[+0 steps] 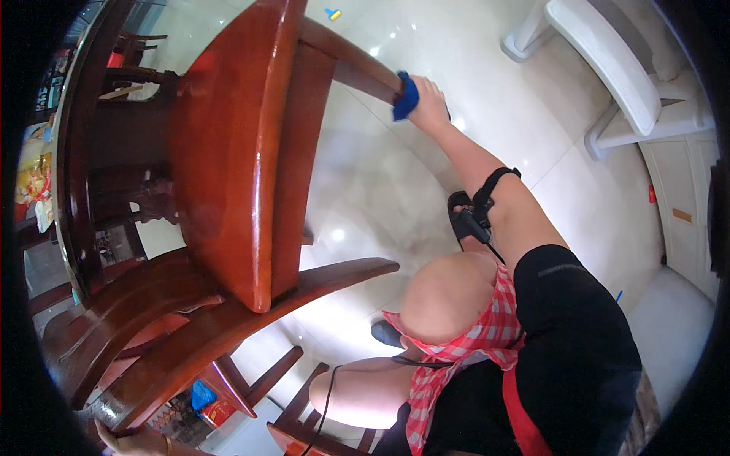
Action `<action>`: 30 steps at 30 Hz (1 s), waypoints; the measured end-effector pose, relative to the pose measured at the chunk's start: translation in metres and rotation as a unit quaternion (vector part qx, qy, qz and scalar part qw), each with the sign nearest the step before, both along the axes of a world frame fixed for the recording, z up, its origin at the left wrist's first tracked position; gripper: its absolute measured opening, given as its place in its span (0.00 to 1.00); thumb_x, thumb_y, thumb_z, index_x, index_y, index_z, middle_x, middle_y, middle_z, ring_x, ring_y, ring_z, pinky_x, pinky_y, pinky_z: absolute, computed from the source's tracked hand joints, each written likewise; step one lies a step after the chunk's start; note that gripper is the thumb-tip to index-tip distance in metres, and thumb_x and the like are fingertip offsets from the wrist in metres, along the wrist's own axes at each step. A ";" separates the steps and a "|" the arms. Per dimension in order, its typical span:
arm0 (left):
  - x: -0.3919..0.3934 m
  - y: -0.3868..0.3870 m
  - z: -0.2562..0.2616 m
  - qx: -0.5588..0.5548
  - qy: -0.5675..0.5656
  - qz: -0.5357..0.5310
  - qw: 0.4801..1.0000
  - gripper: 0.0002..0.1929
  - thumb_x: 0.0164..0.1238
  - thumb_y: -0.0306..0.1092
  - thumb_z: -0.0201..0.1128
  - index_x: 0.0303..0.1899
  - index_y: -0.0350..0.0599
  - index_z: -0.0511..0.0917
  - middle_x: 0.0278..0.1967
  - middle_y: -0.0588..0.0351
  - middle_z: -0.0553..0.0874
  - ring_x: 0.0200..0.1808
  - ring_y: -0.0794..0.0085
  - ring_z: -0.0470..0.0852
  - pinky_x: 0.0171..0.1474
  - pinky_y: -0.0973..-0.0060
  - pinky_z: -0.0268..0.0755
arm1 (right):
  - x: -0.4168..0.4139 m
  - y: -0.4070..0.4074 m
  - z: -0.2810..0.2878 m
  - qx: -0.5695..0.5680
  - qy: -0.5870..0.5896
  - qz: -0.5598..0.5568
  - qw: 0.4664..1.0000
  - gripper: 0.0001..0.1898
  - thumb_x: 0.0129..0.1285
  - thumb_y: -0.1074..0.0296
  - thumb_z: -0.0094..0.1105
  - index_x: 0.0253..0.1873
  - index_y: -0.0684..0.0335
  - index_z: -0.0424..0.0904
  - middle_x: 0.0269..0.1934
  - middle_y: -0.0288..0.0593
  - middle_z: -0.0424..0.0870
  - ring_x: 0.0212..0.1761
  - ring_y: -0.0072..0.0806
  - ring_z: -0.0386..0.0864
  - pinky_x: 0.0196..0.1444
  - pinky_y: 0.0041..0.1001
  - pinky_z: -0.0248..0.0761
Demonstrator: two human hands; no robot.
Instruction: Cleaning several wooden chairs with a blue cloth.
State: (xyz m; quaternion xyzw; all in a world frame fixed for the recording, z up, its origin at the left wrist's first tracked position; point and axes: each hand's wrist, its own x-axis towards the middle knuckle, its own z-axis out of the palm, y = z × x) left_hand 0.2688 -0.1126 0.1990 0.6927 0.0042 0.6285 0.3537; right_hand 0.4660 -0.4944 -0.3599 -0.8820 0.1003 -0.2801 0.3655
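Note:
A glossy red-brown wooden chair is tipped over in front of me, its seat (228, 154) standing nearly on edge. One straight chair leg (359, 62) points toward the upper right. At the end of that leg my right hand (429, 105) grips a dark blue cloth (406, 98) wrapped against the wood. A curved rear leg and back post (274, 296) runs down to the lower left. There my left hand (128, 443), partly cut off by the picture's rim, holds the top end of the chair's back.
A wooden table edge (68, 171) stands at the left. Another wooden chair (302, 433) is near my knees. A white plastic stool (610, 62) and a white cabinet (678, 194) are at the right. A blue-and-yellow object (333, 14) lies on the tiled floor.

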 end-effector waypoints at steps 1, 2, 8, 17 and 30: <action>-0.003 0.015 0.005 0.021 0.012 0.011 1.000 0.09 0.51 0.34 0.63 0.23 0.38 0.84 0.21 0.51 0.84 0.21 0.67 0.83 0.27 0.69 0.76 | -0.002 -0.003 -0.005 0.003 -0.004 0.000 1.000 0.28 0.53 0.66 0.73 0.60 0.56 0.74 0.51 0.49 0.81 0.55 0.49 0.78 0.56 0.43 0.71; -0.012 0.065 0.019 0.148 0.115 0.125 0.974 0.06 0.54 0.29 0.63 0.34 0.41 0.84 0.29 0.49 0.86 0.29 0.64 0.85 0.34 0.68 0.77 | -0.008 -0.015 -0.008 0.026 0.077 -0.003 0.997 0.27 0.52 0.69 0.70 0.59 0.58 0.75 0.52 0.50 0.80 0.56 0.50 0.78 0.57 0.42 0.71; -0.048 0.160 0.039 0.362 0.247 0.464 0.770 0.21 0.65 0.16 0.53 0.58 0.42 0.82 0.50 0.40 0.88 0.47 0.57 0.89 0.49 0.65 0.83 | -0.018 0.017 0.142 0.186 -0.124 0.015 0.975 0.31 0.48 0.81 0.64 0.62 0.64 0.74 0.57 0.55 0.79 0.58 0.53 0.78 0.60 0.37 0.73; -0.043 0.128 0.027 0.322 0.223 0.334 0.857 0.21 0.62 0.17 0.59 0.56 0.42 0.83 0.51 0.43 0.88 0.45 0.66 0.88 0.46 0.67 0.81 | -0.014 0.052 0.182 -0.037 -0.352 0.117 0.928 0.33 0.40 0.85 0.64 0.59 0.67 0.77 0.56 0.51 0.79 0.57 0.50 0.77 0.60 0.42 0.72; -0.031 0.133 0.056 0.488 0.186 0.494 0.696 0.15 0.62 0.27 0.65 0.51 0.49 0.87 0.41 0.43 0.90 0.41 0.55 0.91 0.44 0.63 0.83 | -0.125 0.126 0.217 0.143 -0.240 0.430 0.859 0.26 0.44 0.76 0.70 0.53 0.65 0.77 0.48 0.52 0.79 0.52 0.51 0.78 0.56 0.40 0.75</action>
